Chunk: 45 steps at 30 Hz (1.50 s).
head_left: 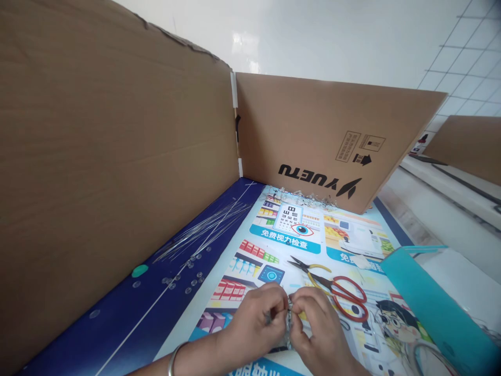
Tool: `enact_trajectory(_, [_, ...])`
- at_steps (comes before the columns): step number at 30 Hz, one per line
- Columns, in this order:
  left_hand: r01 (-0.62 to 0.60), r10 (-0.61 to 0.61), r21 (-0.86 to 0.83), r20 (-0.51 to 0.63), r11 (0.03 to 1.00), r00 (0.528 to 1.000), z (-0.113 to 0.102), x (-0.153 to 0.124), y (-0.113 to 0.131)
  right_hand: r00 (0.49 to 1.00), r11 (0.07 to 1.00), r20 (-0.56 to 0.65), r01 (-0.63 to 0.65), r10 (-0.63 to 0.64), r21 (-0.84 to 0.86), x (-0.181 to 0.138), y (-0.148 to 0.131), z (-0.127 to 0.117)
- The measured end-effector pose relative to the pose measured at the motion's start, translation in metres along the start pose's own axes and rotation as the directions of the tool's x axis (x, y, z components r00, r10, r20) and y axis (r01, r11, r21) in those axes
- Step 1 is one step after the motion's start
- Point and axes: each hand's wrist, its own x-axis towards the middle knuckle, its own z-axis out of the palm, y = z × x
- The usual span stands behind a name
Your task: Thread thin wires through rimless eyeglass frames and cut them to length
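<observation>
Near the bottom middle, my left hand point(260, 321) and my right hand point(317, 324) are close together, fingers pinched. Between them hangs a narrow, clear and silvery beaded strand point(289, 326), partly hidden by the fingers. Both hands grip its upper part. Just beyond my right hand lie scissors point(350, 297) with red handles. Pliers point(307, 269) with yellow handles lie beside them, partly overlapped. A metal bangle circles my left wrist.
Thin clear rods point(207, 227) and loose clear beads point(190, 282) lie on the left, by a green lump point(140, 270). Cardboard walls point(305, 130) stand left and behind. More clear pieces point(301, 197) line the back wall's foot. A teal-edged pouch point(434, 308) lies right.
</observation>
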Motion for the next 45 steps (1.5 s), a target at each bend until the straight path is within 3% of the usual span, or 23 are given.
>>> enact_trajectory(7, [0.003,-0.003,-0.04,-0.003,0.999,1.0,-0.002,0.003,0.001,0.997,0.998,-0.018,-0.069,0.069,0.012,0.003,0.004,-0.01])
enact_trajectory(13, [-0.004,0.004,-0.037,0.005,0.999,1.0,0.001,0.001,-0.001,0.999,0.999,0.003,0.041,-0.041,-0.011,0.0,0.002,-0.008])
enact_trajectory(25, [-0.083,0.074,0.083,0.106,0.993,0.992,-0.002,-0.003,-0.002,0.991,0.989,-0.005,0.135,-0.135,-0.06,0.009,-0.009,-0.01])
enact_trajectory(31, [-0.091,0.078,0.134,0.101,0.987,0.992,0.001,-0.002,0.002,0.987,0.984,-0.008,0.162,-0.163,-0.072,0.008,-0.012,-0.008])
enact_trajectory(36, [-0.087,0.079,0.102,0.083,0.991,0.993,0.003,-0.003,0.002,0.997,0.997,-0.007,0.072,-0.073,-0.029,0.01,-0.012,-0.006])
enact_trajectory(41, [-0.071,0.063,0.082,0.096,0.994,0.993,0.001,-0.002,0.003,0.997,0.997,-0.008,0.079,-0.079,-0.018,0.007,-0.01,-0.005])
enact_trajectory(45, [0.034,-0.026,-0.072,0.115,0.997,0.993,-0.001,0.002,0.004,0.998,0.998,0.002,0.062,-0.062,0.004,0.006,-0.009,-0.007])
